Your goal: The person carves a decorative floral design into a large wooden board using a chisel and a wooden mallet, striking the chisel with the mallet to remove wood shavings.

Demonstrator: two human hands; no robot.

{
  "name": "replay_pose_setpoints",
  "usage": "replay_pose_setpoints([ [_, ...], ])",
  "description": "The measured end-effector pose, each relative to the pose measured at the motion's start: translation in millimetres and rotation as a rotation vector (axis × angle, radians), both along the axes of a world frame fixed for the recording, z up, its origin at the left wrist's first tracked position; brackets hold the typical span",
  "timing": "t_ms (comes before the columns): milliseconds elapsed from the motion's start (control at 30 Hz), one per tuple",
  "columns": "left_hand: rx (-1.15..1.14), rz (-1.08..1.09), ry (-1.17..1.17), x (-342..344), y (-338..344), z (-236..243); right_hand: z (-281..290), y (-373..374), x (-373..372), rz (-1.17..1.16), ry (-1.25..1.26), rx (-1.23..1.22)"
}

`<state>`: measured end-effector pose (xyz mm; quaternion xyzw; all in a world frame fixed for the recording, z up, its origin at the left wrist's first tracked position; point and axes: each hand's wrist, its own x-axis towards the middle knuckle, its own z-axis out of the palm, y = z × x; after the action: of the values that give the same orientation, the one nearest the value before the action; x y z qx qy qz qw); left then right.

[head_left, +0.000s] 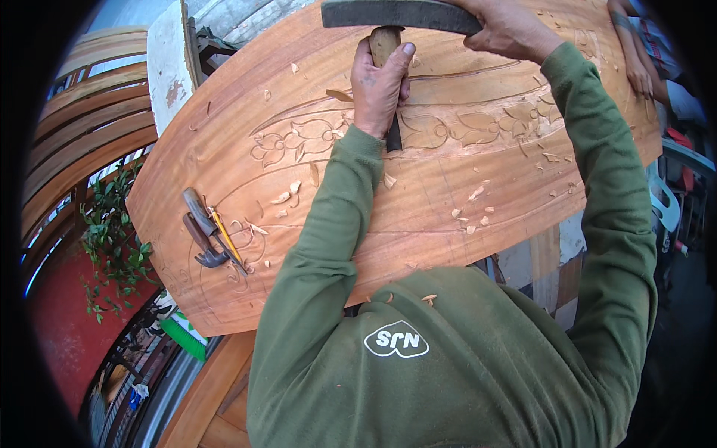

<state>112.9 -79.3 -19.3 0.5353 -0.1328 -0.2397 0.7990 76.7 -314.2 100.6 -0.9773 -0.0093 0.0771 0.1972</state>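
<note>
- The panel (418, 201), a large curved slab of reddish wood, lies under both hands and fills most of the view; it carries a carved band of flowers and leaves running left to right.
- Green sleeves reach up from the lower edge, one to each hand.
- The mallet (399, 15), a dark flat block, sits in the right hand (508, 28), just above the left grip and right over the chisel's handle end; I cannot tell whether it touches the handle.
- The right grip is closed tight around the mallet's right end.
- The left hand (379, 89) is wrapped around the chisel (385, 46), whose rounded wooden handle shows above the fist and whose dark blade comes out below it.
- The blade (393, 138) meets the panel on the carved band, just below the left grip.
- The carved flowers (295, 140) lie just left of the left grip, the carved leaves (485, 123) to its right.
- Spare tools (205, 235), some chisels and a pencil, lie together on the panel well down and left of the left grip.
- Pale chips (474, 194) are scattered over the panel below and right of the left grip; a few more lie near the spare tools.
- Another person's hand (638, 75) rests on the panel's far right edge, well apart from both grips.
</note>
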Motion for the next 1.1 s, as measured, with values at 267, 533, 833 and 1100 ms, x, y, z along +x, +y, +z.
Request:
replay_pose_setpoints([
  [267, 0.038, -0.019, 0.005, -1, 1, 2, -2, 7, -10, 0.004, 0.046, 0.147],
  [533, -0.084, -0.076, 0.114, -5, 36, 33, 23, 32, -44, -0.097, -0.087, 0.265],
  [833, 0.044, 0.076, -0.074, 15, 20, 14, 8, 38, -45, -0.258, -0.361, 0.513],
  [1100, -0.021, 0.025, -0.125, 14, 13, 10, 22, 37, -18, -0.477, -0.374, 0.628],
])
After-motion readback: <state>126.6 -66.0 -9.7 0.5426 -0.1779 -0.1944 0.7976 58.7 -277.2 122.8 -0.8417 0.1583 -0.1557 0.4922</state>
